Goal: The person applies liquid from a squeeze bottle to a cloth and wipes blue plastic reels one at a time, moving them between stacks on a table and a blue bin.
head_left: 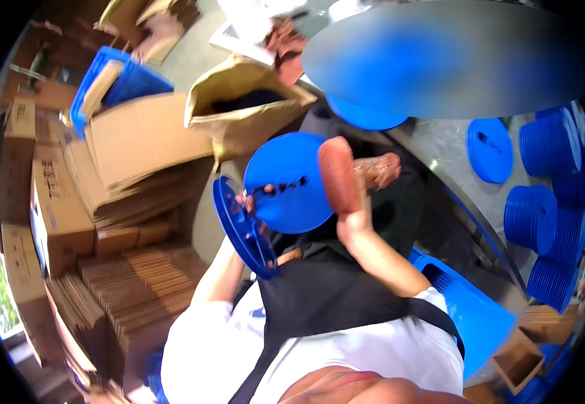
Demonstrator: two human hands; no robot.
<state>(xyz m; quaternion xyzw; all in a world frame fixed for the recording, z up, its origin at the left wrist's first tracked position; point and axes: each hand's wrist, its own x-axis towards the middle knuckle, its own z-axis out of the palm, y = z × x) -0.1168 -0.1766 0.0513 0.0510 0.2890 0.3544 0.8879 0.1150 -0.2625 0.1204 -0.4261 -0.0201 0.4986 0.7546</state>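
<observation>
Black apron: worn over a white shirt (205, 343), its front (326, 289) just behind the forearms.
Left hand (246, 201): gripping a tilted blue disc (228, 225), fingers partly showing at its face, the rest hidden behind it.
Second blue disc (289, 195): between the two hands, turned broadly toward the view, dark slots across it; its support cannot be told.
Right hand (355, 219): raised, closed around a reddish-brown oblong pad (338, 175) beside the second disc; a shiny brownish part next to the pad is too blurred to name.
Blue bin (477, 323): near the right elbow.
Open yellowish sack (245, 131): beyond the discs.
Desk (450, 165): to the right, carrying stacks of blue discs (528, 219) and a single disc (489, 150).
Cardboard sheets (141, 276): piled at the left.
Blue crate (141, 81): farther off, upper left.
</observation>
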